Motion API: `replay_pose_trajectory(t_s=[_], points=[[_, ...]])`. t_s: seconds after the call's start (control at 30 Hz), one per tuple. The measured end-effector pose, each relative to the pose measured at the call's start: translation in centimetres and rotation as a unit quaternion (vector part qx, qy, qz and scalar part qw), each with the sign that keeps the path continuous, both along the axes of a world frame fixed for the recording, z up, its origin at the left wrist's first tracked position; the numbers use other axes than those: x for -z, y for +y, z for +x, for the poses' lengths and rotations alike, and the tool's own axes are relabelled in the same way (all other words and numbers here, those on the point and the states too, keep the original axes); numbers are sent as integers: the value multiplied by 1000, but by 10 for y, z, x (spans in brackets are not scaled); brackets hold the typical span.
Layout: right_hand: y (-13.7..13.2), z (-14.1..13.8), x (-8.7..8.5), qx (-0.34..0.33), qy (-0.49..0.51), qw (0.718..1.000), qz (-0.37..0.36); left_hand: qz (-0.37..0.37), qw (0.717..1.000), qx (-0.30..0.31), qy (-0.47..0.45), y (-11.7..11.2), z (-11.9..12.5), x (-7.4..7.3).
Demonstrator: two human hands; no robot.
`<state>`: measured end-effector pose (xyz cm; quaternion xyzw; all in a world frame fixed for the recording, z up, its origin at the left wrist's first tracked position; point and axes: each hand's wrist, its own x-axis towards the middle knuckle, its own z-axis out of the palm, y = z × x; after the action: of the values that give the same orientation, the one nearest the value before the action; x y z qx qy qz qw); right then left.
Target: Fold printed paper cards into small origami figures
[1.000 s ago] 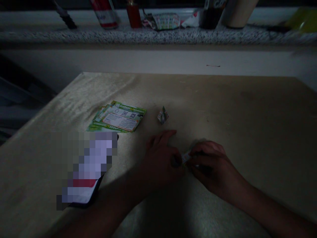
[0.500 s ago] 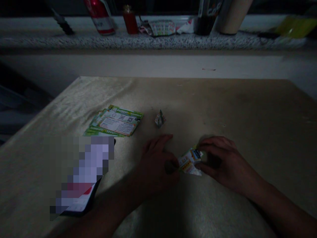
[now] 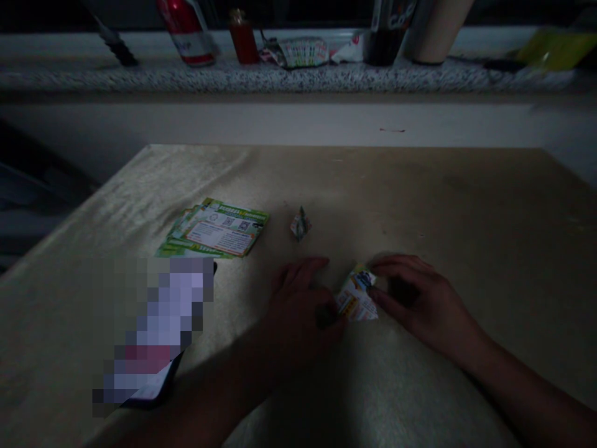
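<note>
A small folded paper [image 3: 358,297], printed in white, yellow and blue, lies between my hands on the table. My left hand [image 3: 303,311] pinches its left corner between thumb and index finger, while the other fingers stretch out over the table. At its upper right edge, my right hand [image 3: 420,292] has thumb and fingertips closed on the paper. Beyond my left hand stands a little pointed folded-paper piece [image 3: 301,224]. Farther left rests a fanned stack of green and white printed leaflets [image 3: 224,227].
A phone [image 3: 163,330], its screen blurred out, lies left of my left forearm. Behind the table [image 3: 443,199], a speckled sill [image 3: 280,79] carries a red can [image 3: 189,34], a small red bottle [image 3: 244,40], a crumpled wrapper [image 3: 303,53], a dark cola bottle [image 3: 386,37] and a pale cylinder [image 3: 436,31].
The folded paper has turned slightly, its upper corner now pointing more toward the far side. My right thumb has moved up along its right edge; my left hand has barely shifted.
</note>
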<state>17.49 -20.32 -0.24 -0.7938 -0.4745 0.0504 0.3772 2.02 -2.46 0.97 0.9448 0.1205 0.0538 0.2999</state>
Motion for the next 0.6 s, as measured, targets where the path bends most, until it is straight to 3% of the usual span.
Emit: replay_pose_trajectory(t_s=[0.1, 0.2, 0.3, 0.37, 0.53, 0.6], points=[[5, -5, -2, 34, 110, 992, 44, -39, 999, 15, -33, -4, 3, 1], [9, -15, -4, 43, 219, 971, 80, -164, 985, -38, -23, -9, 5, 3], [12, -24, -5, 39, 297, 949, 102, -349, 930, -113, -11, -13, 7, 4], [13, -29, -6, 34, 339, 934, 110, -437, 891, -123, -15, -13, 8, 5], [10, -27, -7, 5, 439, 891, 118, -499, 862, -84, 13, -9, 9, 7], [8, -24, -7, -28, 487, 865, 116, -553, 831, -58, 17, -8, 9, 6]])
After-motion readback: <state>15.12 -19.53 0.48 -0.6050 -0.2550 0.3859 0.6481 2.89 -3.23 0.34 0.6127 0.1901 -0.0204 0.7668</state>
